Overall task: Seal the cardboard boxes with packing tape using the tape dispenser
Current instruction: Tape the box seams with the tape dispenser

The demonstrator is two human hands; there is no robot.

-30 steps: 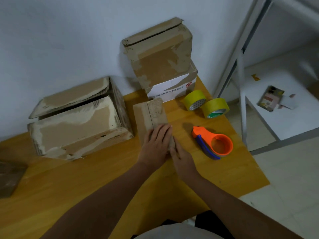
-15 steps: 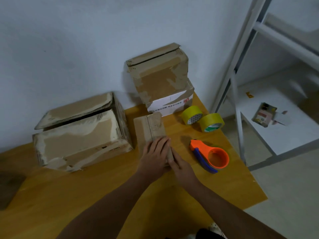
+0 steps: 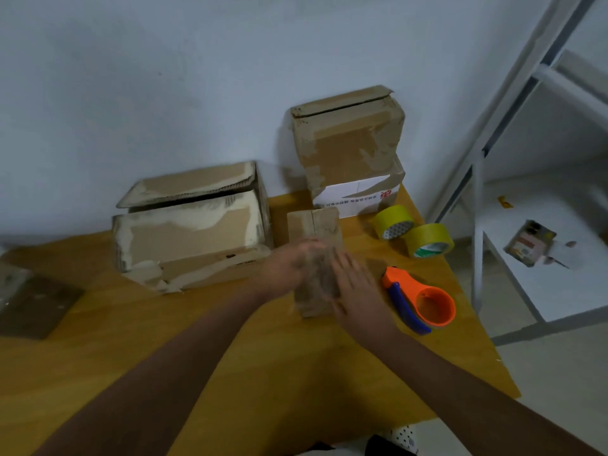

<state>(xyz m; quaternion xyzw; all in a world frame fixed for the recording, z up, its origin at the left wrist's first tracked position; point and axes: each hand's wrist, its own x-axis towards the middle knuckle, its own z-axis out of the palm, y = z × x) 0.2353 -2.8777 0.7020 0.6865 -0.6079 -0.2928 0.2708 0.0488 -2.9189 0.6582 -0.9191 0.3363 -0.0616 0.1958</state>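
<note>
from the head view, both hands lie on the small cardboard box (image 3: 315, 258) at the middle of the table (image 3: 131, 340): the left hand (image 3: 289, 266) blurred, its grip impossible to tell, the right hand (image 3: 357, 287) flat with straight fingers against the box's right side. the orange tape dispenser (image 3: 424, 297) lies untouched just right of the right hand, two yellow tape rolls (image 3: 414, 233) beyond it.

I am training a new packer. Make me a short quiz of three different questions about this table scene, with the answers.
1. True or false: the orange tape dispenser lies on the table, in neither hand.
2. How many yellow tape rolls are on the table?
3. Which box do the left hand and right hand touch? A) large box B) small box C) stacked top box

Key: 1 true; 2 two; 3 B
</note>
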